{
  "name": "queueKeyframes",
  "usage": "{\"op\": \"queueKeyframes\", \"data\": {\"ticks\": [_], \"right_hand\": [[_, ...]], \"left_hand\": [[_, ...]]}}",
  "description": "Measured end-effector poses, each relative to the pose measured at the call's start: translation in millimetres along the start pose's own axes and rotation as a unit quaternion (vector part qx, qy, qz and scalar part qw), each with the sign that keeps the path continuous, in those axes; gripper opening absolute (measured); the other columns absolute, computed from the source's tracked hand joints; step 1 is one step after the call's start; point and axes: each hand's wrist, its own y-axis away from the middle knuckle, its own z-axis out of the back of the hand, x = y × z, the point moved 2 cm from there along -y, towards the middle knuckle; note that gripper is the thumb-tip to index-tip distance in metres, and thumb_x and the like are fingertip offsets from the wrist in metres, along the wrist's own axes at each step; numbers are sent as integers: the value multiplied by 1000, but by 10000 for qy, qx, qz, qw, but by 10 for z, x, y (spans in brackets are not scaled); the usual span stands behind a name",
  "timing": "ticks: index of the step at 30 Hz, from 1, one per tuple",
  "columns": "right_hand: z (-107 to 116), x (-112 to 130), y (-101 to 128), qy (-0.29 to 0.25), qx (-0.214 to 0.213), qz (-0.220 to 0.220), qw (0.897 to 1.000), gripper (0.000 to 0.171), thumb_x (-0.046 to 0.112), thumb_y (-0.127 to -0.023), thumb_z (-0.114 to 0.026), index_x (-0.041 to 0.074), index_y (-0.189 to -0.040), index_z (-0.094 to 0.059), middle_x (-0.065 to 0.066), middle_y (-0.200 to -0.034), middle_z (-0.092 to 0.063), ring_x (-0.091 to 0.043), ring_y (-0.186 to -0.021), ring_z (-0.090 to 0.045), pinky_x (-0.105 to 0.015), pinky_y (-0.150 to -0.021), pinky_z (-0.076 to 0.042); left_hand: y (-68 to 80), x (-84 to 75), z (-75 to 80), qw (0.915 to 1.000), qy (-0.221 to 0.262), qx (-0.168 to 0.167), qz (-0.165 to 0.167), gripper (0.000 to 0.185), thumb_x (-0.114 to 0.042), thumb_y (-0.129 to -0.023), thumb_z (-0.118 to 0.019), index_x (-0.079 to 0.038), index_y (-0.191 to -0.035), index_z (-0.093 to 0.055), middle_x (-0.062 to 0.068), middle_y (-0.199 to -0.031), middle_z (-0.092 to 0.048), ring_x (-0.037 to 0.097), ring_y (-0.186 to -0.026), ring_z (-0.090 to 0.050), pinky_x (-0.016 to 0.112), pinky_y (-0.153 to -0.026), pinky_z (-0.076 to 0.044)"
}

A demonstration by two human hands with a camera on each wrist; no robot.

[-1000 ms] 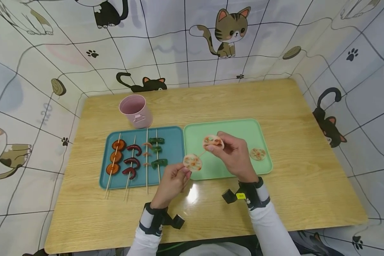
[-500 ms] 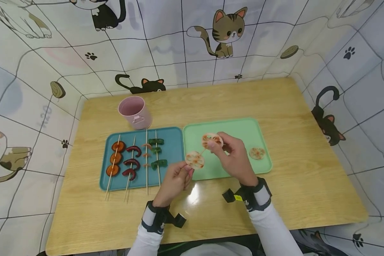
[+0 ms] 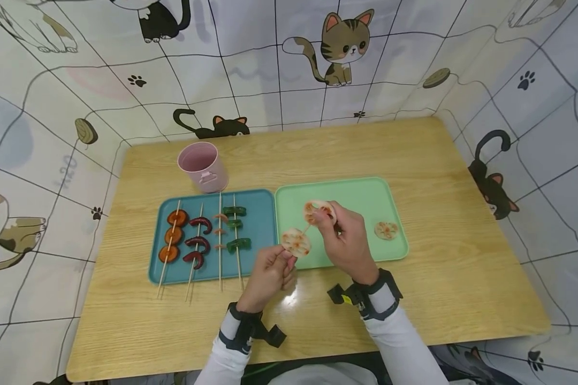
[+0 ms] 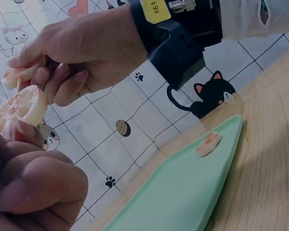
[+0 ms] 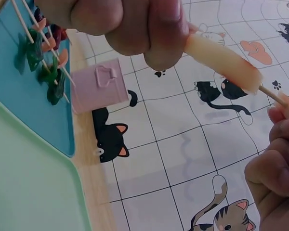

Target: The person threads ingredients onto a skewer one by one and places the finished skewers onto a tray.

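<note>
My left hand [image 3: 270, 272] pinches a pale lotus root slice [image 3: 296, 243] at its lower edge, above the green tray's near left corner. A thin wooden skewer [image 5: 272, 94] runs from this slice toward a second lotus root slice [image 3: 313, 209], which my right hand [image 3: 349, 243] grips between thumb and fingers. In the left wrist view the left hand's slice [image 4: 23, 108] faces the camera, with the right hand [image 4: 86, 53] beyond it. Fingers hide much of the second slice. A loose lotus root slice [image 3: 386, 230] lies at the right of the green tray [image 3: 356, 195].
Left of the green tray, a blue tray [image 3: 262, 214] bears several loaded skewers: round orange-brown slices [image 3: 174, 235], dark red curled pieces [image 3: 197, 244], small orange pieces [image 3: 220, 231] and green pieces [image 3: 234, 224]. Behind it stands a pink bucket [image 3: 204, 167] on the wooden table [image 3: 438, 278].
My left hand has shifted slightly right with its slice, narrowing the gap between the two slices. The right hand's wrist has moved a little left; its grip stays on the second slice.
</note>
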Motion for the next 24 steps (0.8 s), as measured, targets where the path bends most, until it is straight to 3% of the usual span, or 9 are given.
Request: {"op": "queueKeyframes", "data": {"ticks": [10, 18, 24], "right_hand": [[17, -2, -36, -367, 580, 172, 9975, 39, 37, -108, -51, 6, -94, -70, 2, -62, -48, 0, -49, -32, -18, -45, -24], [38, -29, -35, -519, 930, 97, 9943, 40, 38, -108, -49, 7, -90, -68, 3, -59, -41, 1, -50, -32, -18, -46, -26], [-52, 54, -62, -633, 1069, 242, 9920, 37, 35, -108, -50, 8, -87, -64, 2, -62, -41, -2, -51, -34, -19, -47, -27]], "left_hand": [[13, 23, 32, 9999, 121, 42, -65, 38, -8, -111, -34, 9, -77, -38, -3, -58, -27, 11, -43, -25, 25, -42, -25], [0, 31, 77, 9991, 163, 185, -354, 38, -7, -111, -37, 12, -78, -39, 3, -58, -26, 14, -41, -25, 31, -39, -22], [16, 96, 43, 9965, 557, 382, -489, 41, -6, -111, -34, 7, -72, -35, 7, -55, -21, 17, -39, -20, 30, -37, -21]]}}
